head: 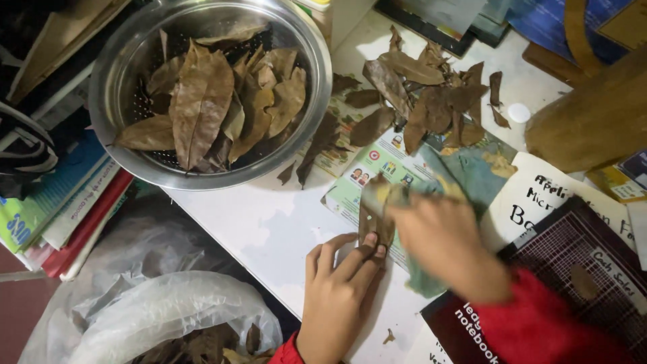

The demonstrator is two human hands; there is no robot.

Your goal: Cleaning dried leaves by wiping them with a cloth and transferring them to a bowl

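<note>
My left hand (pixel 337 290) presses its fingertips on the lower end of a dry brown leaf (pixel 375 212) lying on the white table (pixel 269 229). My right hand (pixel 441 243), blurred by motion, is over the same leaf and seems to hold a greenish cloth (pixel 421 276) against it. A metal colander (pixel 114 128) at the upper left holds several dry brown leaves (pixel 202 101). A loose pile of dry leaves (pixel 424 94) lies on the table at the upper middle.
Printed sheets (pixel 377 162) and notebooks (pixel 573 249) cover the table's right side. A clear plastic bag (pixel 155 310) with more leaves sits at the lower left. Stacked books (pixel 60 202) are at the left, a wooden board (pixel 593 121) at the right.
</note>
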